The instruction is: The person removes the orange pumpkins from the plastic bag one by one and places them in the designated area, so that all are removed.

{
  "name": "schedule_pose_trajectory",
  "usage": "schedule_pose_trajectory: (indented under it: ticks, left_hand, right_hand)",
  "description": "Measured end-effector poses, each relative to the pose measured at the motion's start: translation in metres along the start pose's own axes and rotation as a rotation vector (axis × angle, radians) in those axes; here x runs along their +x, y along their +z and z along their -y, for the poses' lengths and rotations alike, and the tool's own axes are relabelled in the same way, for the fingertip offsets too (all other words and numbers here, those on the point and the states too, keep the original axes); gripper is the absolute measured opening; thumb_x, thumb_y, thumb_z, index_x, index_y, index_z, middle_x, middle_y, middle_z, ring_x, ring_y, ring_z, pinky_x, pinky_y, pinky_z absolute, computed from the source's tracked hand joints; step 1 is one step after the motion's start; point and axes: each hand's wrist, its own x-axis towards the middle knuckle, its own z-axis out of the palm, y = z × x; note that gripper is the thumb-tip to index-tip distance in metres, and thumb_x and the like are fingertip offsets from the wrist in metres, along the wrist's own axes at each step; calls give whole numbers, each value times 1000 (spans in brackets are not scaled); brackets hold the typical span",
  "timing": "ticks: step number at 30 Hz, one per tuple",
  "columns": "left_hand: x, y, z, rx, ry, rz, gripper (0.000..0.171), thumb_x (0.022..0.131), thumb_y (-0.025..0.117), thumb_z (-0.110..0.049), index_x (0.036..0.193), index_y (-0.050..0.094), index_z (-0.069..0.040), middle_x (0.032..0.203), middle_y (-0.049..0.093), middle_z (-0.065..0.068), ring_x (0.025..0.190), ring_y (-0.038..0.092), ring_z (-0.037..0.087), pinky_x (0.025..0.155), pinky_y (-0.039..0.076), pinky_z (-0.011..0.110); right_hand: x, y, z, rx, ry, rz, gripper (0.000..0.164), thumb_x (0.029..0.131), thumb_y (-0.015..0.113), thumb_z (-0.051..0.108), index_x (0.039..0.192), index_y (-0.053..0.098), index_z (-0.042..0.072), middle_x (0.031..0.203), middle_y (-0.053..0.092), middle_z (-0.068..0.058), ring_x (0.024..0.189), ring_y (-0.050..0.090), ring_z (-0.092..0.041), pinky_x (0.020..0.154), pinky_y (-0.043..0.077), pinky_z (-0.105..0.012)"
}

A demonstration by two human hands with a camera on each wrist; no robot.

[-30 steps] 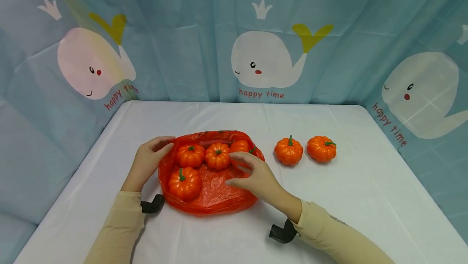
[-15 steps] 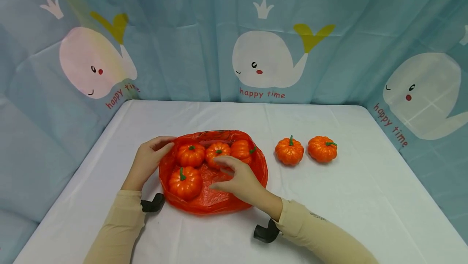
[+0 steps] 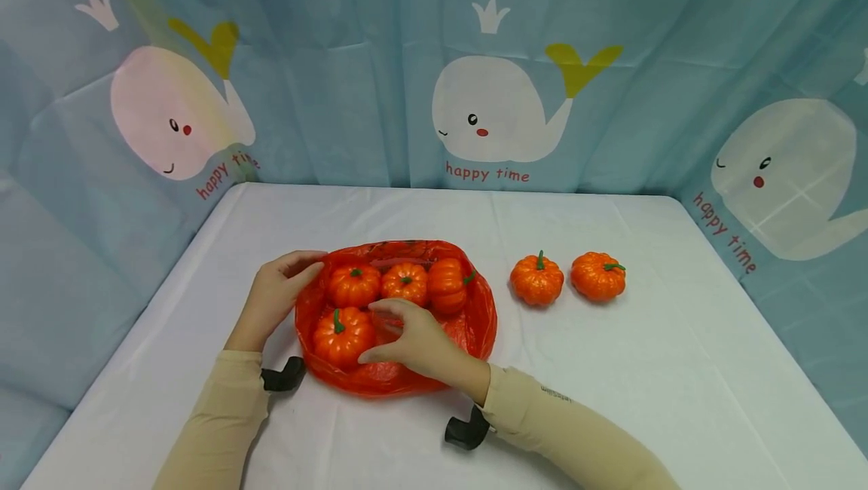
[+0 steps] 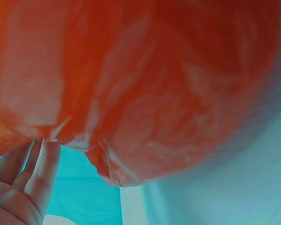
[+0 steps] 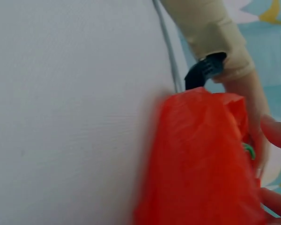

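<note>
A red plastic bag, its mouth spread wide, lies on the table with several orange toy pumpkins inside. My left hand rests at the bag's left rim, thumb and fingers apart; its fingers reach straight along the plastic in the left wrist view. Over the bag, my right hand has thumb and fingers spread, tips right beside the front-left pumpkin. Behind it sit the back-left pumpkin, the middle one and the right one. The right wrist view shows the bag's outer side.
Two more orange pumpkins stand right of the bag, one with its stem up and one tilted. Black curved pieces sit at both wrists. A white cloth covers the table, and a blue whale-print curtain encloses it.
My right hand has moved left across the bag from its right side to the front-left pumpkin, uncovering the right pumpkin. The left hand has stayed at the rim.
</note>
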Motion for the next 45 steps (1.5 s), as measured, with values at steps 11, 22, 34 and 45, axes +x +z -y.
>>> schedule_pose_trajectory:
  ticks: [11,22,34,45]
  left_hand:
    - [0,0,0,0,8,3,49,100,54,-46,134,61,-12,135,62,13,127,54,28,108,46,48]
    - [-1,-1,-1,-6,-6,7,48,100,54,-45,135,61,-12,136,62,13,129,52,29,109,45,49]
    - [-1,-1,-1,0,-6,5,48,100,54,-45,134,61,-12,136,62,14,129,52,30,109,45,50]
    - [0,-1,-1,5,-4,6,47,101,53,-45,134,61,-13,135,62,13,128,53,29,108,46,49]
  right_hand:
    - [12,10,-5,-110,20,-24,68,77,87,25,135,58,8,140,58,-5,130,54,-22,107,49,-35]
    - [17,16,-10,-167,32,-5,74,76,87,30,140,54,9,143,55,-4,132,52,-20,110,45,-37]
    - [18,19,-7,-193,14,-21,73,76,88,28,138,55,7,141,57,-7,129,54,-21,107,48,-33]
    - [19,23,-6,-233,21,-41,76,75,88,33,137,55,5,139,58,-6,127,54,-19,109,46,-35]
